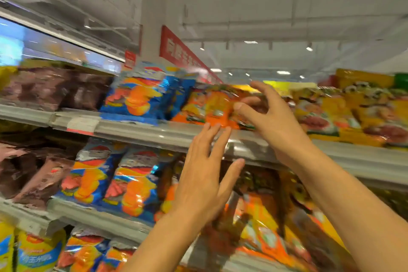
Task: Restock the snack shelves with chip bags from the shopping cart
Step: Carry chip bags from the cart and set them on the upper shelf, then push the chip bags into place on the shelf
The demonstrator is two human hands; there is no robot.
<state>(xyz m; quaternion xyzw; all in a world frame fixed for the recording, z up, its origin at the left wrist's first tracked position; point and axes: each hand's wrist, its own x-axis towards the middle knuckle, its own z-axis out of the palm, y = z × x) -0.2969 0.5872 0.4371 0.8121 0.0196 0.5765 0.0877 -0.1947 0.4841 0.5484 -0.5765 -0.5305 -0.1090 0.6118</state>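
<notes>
Two hands raised to upper shelf (154, 132). Right hand (271, 117): fingers spread and partly curled, thumb and fingertips at orange chip bag (212, 106); firm grasp not confirmable owing to blur. Left hand (203, 174): flat, fingers straight, tips just below same bag at shelf edge, nothing held. Blue bags (141, 93) left of grip, yellow bags (353, 115) right. Orange bag rested on upper shelf.

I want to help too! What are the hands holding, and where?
Nothing is clearly held. The right hand touches the front of an orange chip bag on the top shelf. The left hand is open below.
</notes>
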